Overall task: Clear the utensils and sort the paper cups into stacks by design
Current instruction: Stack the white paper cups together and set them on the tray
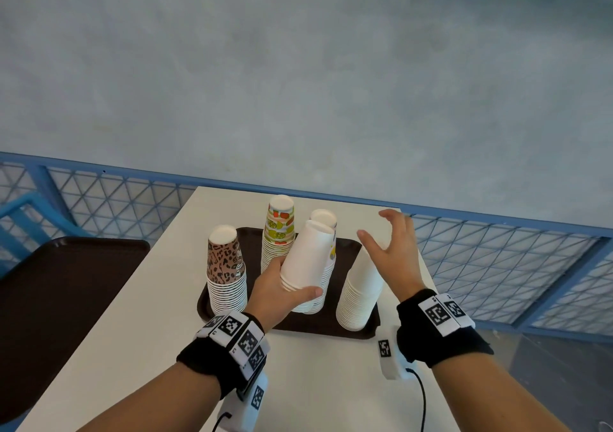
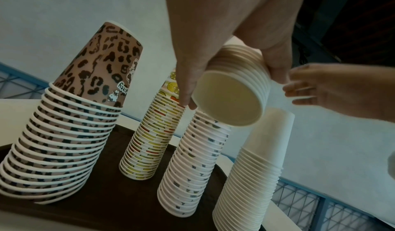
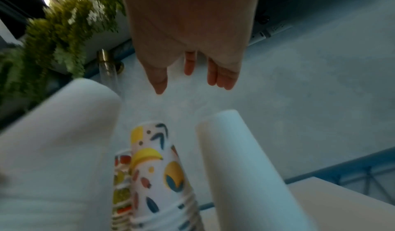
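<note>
A brown tray [image 1: 341, 328] on the white table [image 1: 159, 332] carries stacks of upside-down paper cups: leopard print [image 1: 227, 265], fruit print [image 1: 278, 232], coloured shapes [image 1: 324, 219] and plain white [image 1: 360, 285]. My left hand [image 1: 292, 279] grips a short tilted stack of plain white cups [image 1: 306, 259] above the tray's middle; the left wrist view shows this held stack [image 2: 233, 96] with its open mouth facing the camera. My right hand [image 1: 378, 229] hovers open over the plain white stack, fingers spread, holding nothing. The right wrist view shows the shapes-print stack [image 3: 158, 175] and the plain white stack [image 3: 241, 167] below the right hand [image 3: 190, 86].
A second brown tray [image 1: 66, 299] lies left of the table. A blue mesh railing [image 1: 497, 265] runs behind and to the right of the table. Bare tabletop lies in front of the cup tray. Green plants [image 3: 64, 31] show in the right wrist view.
</note>
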### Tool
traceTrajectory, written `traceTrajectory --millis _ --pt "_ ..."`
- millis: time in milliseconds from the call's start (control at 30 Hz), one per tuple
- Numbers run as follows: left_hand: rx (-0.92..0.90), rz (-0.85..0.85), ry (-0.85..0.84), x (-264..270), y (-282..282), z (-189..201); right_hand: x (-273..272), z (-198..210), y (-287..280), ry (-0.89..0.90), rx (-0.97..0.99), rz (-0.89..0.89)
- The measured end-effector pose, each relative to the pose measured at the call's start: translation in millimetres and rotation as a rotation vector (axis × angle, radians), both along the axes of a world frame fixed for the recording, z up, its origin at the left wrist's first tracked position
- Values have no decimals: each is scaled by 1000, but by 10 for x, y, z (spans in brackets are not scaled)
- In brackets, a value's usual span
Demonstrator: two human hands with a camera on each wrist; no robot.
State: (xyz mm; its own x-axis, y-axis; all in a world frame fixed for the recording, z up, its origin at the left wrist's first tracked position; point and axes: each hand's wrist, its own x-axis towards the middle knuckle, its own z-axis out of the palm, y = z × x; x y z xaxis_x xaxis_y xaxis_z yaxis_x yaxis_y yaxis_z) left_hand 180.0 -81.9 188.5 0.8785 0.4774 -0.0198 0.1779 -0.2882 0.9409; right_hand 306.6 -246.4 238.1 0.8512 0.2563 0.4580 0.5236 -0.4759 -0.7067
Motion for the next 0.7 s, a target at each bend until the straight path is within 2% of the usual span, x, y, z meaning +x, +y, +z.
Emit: traceTrajectory --millis 100,200,300,467,700 --pt "-4 1 -17 18 -68 36 -152 153 107 155 135 148" --pt "-22 -8 -38 45 -131 59 -298 195 202 366 67 316" --pt "-60 -27 -51 62 -177 56 -371 114 252 458 17 402" --pt "-74 -133 -62 42 -209 25 -341 105 245 454 58 389" --pt "-1 -90 -28 3 -235 -29 -116 280 107 393 240 307"
